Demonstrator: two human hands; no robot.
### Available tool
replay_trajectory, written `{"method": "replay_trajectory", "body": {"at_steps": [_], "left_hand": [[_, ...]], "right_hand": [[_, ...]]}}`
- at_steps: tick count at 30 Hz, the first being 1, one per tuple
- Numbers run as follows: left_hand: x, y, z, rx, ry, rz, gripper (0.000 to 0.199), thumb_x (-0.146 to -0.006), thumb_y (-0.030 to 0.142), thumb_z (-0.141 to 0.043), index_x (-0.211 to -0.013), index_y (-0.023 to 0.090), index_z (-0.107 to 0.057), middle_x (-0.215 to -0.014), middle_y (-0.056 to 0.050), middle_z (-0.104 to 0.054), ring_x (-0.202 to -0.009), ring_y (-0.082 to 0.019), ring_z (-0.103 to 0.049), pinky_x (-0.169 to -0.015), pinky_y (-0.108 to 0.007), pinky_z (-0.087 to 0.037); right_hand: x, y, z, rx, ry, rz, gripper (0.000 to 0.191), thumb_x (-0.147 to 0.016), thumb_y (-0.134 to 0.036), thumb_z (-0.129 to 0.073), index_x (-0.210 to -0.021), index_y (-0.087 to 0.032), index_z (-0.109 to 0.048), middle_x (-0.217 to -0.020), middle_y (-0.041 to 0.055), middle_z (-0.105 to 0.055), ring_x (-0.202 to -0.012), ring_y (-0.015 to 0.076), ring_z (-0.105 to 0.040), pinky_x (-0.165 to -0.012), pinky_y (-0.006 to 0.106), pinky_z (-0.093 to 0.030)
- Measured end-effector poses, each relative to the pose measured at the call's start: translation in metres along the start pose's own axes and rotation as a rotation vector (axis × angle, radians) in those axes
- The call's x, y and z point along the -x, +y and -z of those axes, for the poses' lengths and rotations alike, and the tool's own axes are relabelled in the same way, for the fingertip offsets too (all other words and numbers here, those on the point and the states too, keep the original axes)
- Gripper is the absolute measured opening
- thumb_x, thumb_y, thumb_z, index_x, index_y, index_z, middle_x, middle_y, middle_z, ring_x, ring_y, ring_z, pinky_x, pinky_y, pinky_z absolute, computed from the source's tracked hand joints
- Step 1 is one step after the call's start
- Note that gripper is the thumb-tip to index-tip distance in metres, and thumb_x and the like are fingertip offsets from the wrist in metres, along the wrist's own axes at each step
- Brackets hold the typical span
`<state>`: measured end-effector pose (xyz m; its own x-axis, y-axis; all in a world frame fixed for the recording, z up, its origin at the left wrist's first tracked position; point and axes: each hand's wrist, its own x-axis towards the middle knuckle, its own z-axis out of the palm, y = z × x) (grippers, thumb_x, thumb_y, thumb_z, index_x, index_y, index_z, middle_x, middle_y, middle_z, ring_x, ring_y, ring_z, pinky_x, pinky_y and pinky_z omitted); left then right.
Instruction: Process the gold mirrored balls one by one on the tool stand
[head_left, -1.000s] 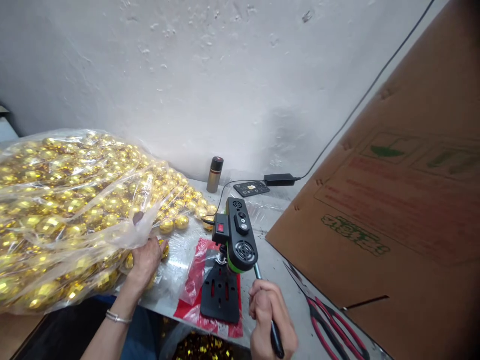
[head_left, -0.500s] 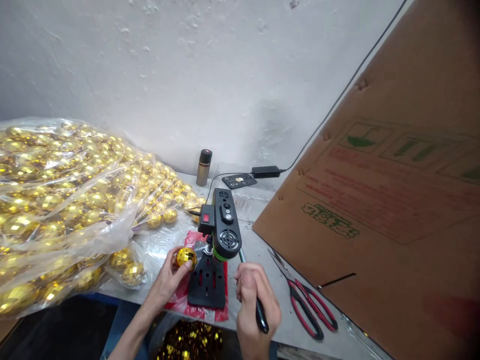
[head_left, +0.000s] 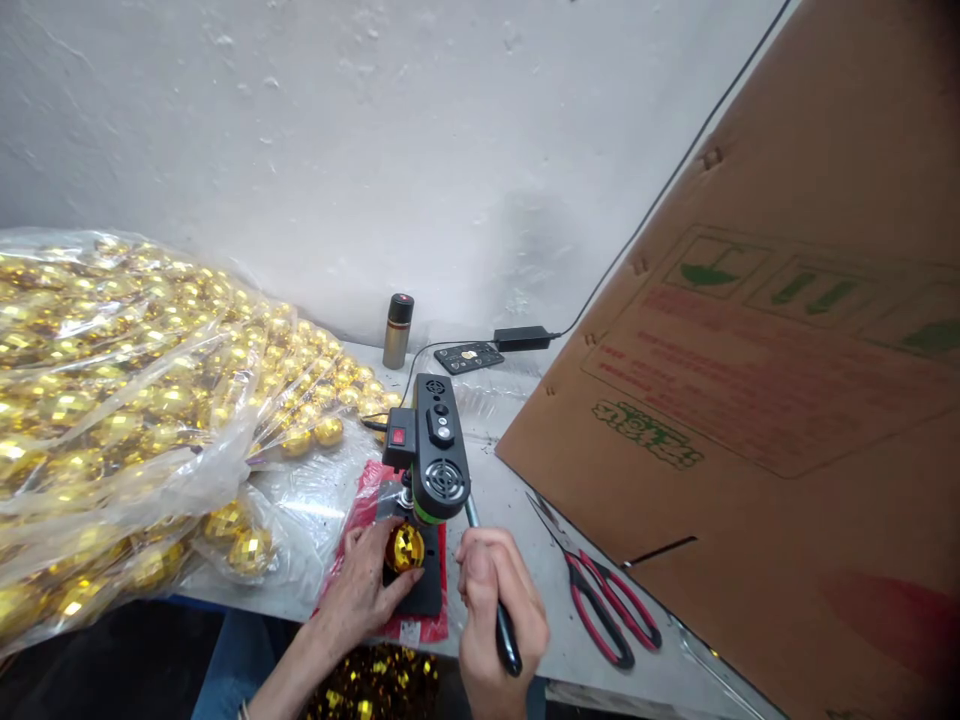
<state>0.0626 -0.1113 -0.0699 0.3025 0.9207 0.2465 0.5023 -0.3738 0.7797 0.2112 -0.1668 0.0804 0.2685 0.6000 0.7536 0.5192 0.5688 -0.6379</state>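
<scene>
A gold mirrored ball (head_left: 407,548) is between the thumb and fingers of my left hand (head_left: 367,580), over the base plate (head_left: 424,597) of a small black press and just below its head (head_left: 442,470). My right hand (head_left: 501,610) is wrapped round the black-ended lever (head_left: 507,645) at the press's right side. Red plastic (head_left: 360,510) lies under the base. Left of it, a clear bag (head_left: 217,470) bulges with several gold balls.
Red-handled scissors (head_left: 611,610) lie right of my right hand, beside a large cardboard box (head_left: 735,400). Behind the press are a bottle (head_left: 397,332), a dark phone-like object (head_left: 469,357) and a black adapter (head_left: 523,338). More gold balls (head_left: 375,685) show below the table edge.
My left hand has moved right with the gold ball, from beside the press to over its base plate, under the head. My right hand stays on the lever. The view has shifted slightly.
</scene>
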Motion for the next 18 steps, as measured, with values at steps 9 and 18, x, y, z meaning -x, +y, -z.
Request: {"method": "replay_trajectory", "body": {"at_steps": [9,18], "left_hand": [[0.014,-0.006,0.006,0.250,0.070,0.218,0.060,-0.090,0.059,-0.079,-0.138,0.024,-0.071,-0.132,-0.016,-0.081,-0.123,-0.040,-0.075,-0.109,-0.060,-0.061],[0.002,-0.005,0.027,0.591,0.000,0.457,0.074,-0.087,0.075,-0.073,-0.136,0.020,-0.069,-0.134,-0.014,-0.082,-0.127,-0.037,-0.077,-0.103,-0.049,-0.067]], "right_hand": [[-0.001,-0.003,0.000,-0.005,0.003,-0.017,0.031,-0.112,-0.011,-0.045,-0.087,-0.024,-0.057,-0.077,-0.0028,-0.057,-0.063,0.0106,-0.055,-0.056,0.023,-0.044],[-0.015,-0.012,-0.002,0.000,0.011,-0.040,0.033,-0.112,-0.011,-0.046,-0.083,-0.024,-0.054,-0.074,-0.0039,-0.054,-0.063,0.0103,-0.053,-0.057,0.022,-0.043]]}}
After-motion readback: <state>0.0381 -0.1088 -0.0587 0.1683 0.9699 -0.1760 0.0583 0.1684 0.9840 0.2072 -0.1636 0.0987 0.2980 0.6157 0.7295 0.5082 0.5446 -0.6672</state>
